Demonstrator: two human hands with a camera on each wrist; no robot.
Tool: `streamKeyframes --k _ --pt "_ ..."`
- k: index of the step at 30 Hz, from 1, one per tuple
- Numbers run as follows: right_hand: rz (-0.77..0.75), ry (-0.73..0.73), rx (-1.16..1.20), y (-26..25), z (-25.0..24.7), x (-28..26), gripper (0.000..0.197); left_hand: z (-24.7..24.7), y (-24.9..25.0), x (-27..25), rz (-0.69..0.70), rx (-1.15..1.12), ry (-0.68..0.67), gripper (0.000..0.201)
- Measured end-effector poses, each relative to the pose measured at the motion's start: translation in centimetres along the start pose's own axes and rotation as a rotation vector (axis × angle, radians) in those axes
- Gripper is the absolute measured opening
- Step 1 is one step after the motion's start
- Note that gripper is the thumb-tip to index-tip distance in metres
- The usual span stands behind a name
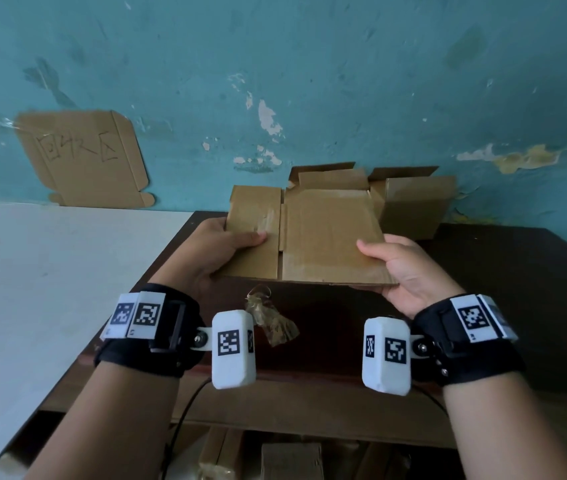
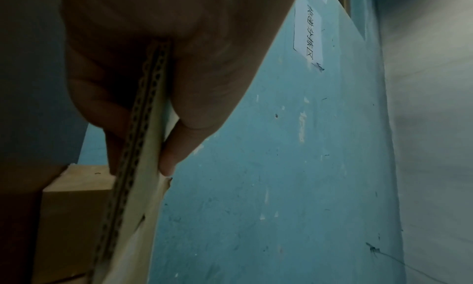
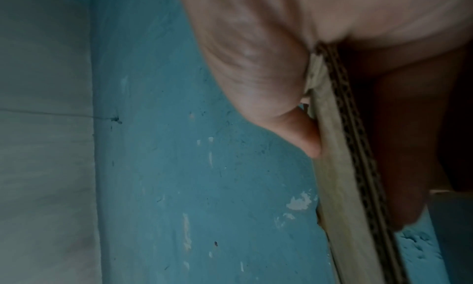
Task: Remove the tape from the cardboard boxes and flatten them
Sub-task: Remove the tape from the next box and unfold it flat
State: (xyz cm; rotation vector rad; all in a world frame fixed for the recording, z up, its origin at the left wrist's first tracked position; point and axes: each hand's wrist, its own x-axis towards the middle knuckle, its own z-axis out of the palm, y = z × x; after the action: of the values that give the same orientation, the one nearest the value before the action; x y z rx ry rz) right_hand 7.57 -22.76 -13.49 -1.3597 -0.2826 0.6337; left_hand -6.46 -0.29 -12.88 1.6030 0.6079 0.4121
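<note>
Dark table, teal wall behind. Flattened box pinched at both near corners by my left hand and right hand. Peeled tape lies below; one open box looks unflattened.

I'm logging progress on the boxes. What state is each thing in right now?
Flattened cardboard box: collapsed flat, held above the table.
Left hand: grips the box's left edge.
Right hand: grips its right corner.
Second box: still standing, flaps open.
Tape wad: crumpled, on the table.
</note>
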Motion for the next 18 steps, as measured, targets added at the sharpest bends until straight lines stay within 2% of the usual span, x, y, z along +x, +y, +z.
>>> streamKeyframes --k 2,6,9,13,18 --pt "0.002 0.008 -0.004 0.1 0.0 0.2 0.034 0.1 -0.4 0.2 -0.005 0.017 -0.001 0.034" --pt "0.015 0.018 -0.019 0.5 0.3 0.4 0.031 0.1 -1.2 0.8 -0.009 0.039 0.000 0.030" --pt "-0.021 0.087 -0.084 1.4 0.8 0.6 0.029 0.1 -1.9 1.4 -0.027 0.040 0.005 0.035" --pt "-0.102 0.136 -0.402 2.0 1.0 1.1 0.035 0.2 -2.6 2.3 0.028 0.141 0.091 0.037" --pt "-0.084 0.150 -0.390 2.8 1.2 1.9 0.034 0.0 -3.8 3.3 -0.008 0.326 0.131 0.053"
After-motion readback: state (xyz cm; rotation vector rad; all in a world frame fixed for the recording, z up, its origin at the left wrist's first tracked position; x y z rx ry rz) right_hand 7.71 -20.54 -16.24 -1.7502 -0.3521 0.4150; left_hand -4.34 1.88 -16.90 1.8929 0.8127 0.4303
